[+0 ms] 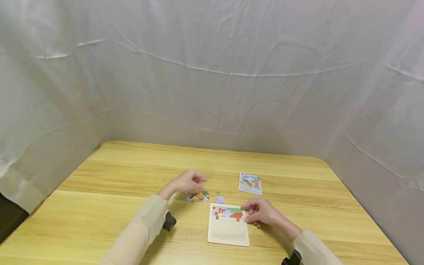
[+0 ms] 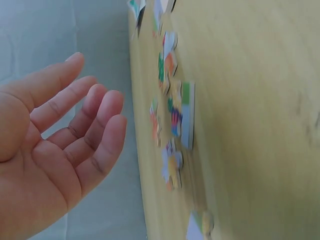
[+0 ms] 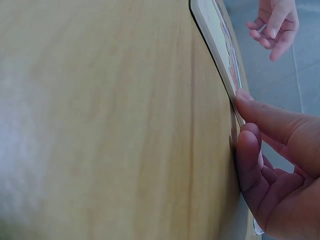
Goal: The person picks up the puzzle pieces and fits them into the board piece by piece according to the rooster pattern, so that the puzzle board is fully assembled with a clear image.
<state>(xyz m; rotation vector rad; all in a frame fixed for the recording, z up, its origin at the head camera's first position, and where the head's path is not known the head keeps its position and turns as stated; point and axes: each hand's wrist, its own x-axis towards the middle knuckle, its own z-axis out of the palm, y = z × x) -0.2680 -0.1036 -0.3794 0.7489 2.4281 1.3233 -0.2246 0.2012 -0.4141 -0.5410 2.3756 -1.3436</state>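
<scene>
A square wooden puzzle tray (image 1: 228, 231) lies near the front of the table, its top strip filled with joined pieces (image 1: 227, 212) that show a red-combed hen. My right hand (image 1: 262, 212) holds the tray's right edge, thumb and a finger on the rim and the other fingers curled. Beyond the tray's left corner, my left hand (image 1: 189, 181) hovers over loose puzzle pieces (image 1: 198, 197). Its fingers are loosely bent with nothing between them, as the left wrist view shows of the hand (image 2: 75, 135). Several pieces (image 2: 175, 115) lie scattered below it.
A picture card (image 1: 250, 183) with a coloured bird lies behind the tray, to the right. One loose piece (image 1: 219, 197) sits just past the tray's back edge. Pale cloth (image 1: 212, 92) hangs around the back and sides of the wooden table (image 1: 99, 213).
</scene>
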